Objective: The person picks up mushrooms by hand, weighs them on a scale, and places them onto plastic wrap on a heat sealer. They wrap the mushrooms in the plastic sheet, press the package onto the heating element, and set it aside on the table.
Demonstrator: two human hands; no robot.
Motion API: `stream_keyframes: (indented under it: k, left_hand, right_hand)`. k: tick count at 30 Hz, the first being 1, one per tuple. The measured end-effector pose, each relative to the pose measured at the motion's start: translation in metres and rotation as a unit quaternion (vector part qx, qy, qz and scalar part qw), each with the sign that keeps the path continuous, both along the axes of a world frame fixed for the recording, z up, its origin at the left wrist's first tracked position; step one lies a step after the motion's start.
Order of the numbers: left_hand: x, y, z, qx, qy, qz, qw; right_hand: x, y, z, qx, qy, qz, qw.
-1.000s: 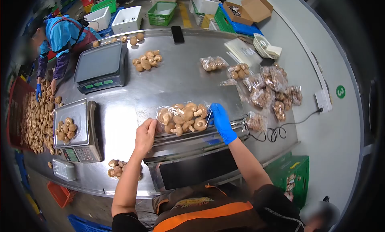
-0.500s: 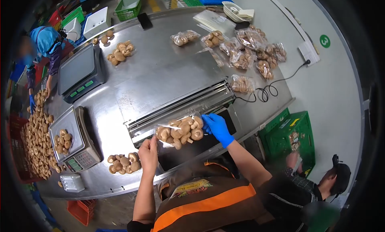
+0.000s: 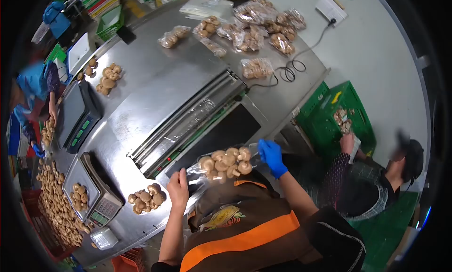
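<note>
A clear plastic bag of brown mushrooms is stretched between my two hands in front of my apron. My left hand, bare, pinches the bag's left end. The opposite end is gripped by my right hand, which wears a blue glove. Just beyond the bag lies a long bag sealer with a strip of clear film along its bar and a dark plate on its near side. Loose mushrooms sit in a small pile on the steel table, left of my left hand.
Filled mushroom bags crowd the far right, near a black cable. Two scales stand at left beside a large mushroom heap, where a co-worker reaches in. Another person bends over a green crate at right.
My hands have drawn the mushroom bag back from the sealer, toward my body and slightly right. My view has turned, so the table appears rotated. The person at right leans closer to the crate.
</note>
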State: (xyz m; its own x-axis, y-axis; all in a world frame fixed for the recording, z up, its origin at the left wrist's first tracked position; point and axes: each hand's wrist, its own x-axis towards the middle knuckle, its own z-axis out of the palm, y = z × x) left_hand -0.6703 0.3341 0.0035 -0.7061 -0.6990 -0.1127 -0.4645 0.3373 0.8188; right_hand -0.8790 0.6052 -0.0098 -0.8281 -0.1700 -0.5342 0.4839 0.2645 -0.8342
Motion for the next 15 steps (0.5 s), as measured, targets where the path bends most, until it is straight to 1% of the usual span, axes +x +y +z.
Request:
stream_keyframes:
  k: [1,2,3,4,5,6,7,8,9,10,11,12,13,14,15]
  left_hand:
    - [-0.009,0.004,-0.001,-0.106,-0.021,-0.012,0.994]
    - [-0.027,0.009,-0.002,-0.226,-0.02,-0.024,0.974]
    - [-0.045,0.01,-0.013,-0.284,-0.001,-0.028,0.958]
    - [-0.067,0.011,-0.015,-0.326,0.01,-0.043,0.944]
    - [-0.085,0.013,-0.016,-0.366,0.023,-0.061,0.928]
    - [-0.1,0.017,-0.022,-0.345,0.052,-0.09,0.933]
    - [-0.111,0.019,-0.027,-0.322,0.083,-0.12,0.935]
    - [-0.117,0.018,-0.024,-0.301,0.065,-0.11,0.945]
    - [-0.122,0.023,-0.016,-0.305,0.075,-0.118,0.942]
    - [-0.121,0.034,-0.005,-0.071,0.155,-0.12,0.978]
    - [-0.112,0.043,0.005,0.169,0.216,-0.121,0.954]
    - [-0.092,0.05,0.012,0.214,0.225,-0.109,0.944]
    - [-0.071,0.054,0.016,0.257,0.234,-0.1,0.932]
    - [-0.057,0.053,0.017,0.285,0.244,-0.16,0.913]
    - [-0.047,0.051,0.017,0.312,0.254,-0.217,0.89]
  right_hand:
    - [-0.002,0.013,-0.016,0.001,0.036,-0.03,0.999]
    - [-0.006,0.023,-0.036,0.001,0.075,-0.056,0.996]
    - [-0.009,0.022,-0.06,0.002,0.077,-0.063,0.995]
    - [-0.007,0.009,-0.089,0.04,0.193,-0.085,0.977]
    - [0.0,-0.005,-0.113,0.079,0.305,-0.108,0.943]
    - [0.009,-0.029,-0.132,-0.091,0.187,-0.204,0.957]
    - [0.015,-0.044,-0.141,-0.26,0.065,-0.29,0.919]
    - [0.018,-0.039,-0.099,-0.39,-0.138,-0.191,0.89]
    - [0.021,-0.038,-0.028,-0.496,-0.327,-0.072,0.801]
    - [0.028,-0.041,0.019,-0.588,-0.301,-0.002,0.751]
    - [0.042,-0.041,0.041,-0.671,-0.269,0.065,0.688]
    - [0.048,-0.036,0.003,-0.632,-0.229,0.28,0.686]
    - [0.054,-0.033,-0.035,-0.557,-0.174,0.479,0.655]
    - [0.064,-0.033,-0.018,-0.56,-0.157,0.473,0.662]
    - [0.083,-0.024,0.005,-0.457,-0.149,0.47,0.74]
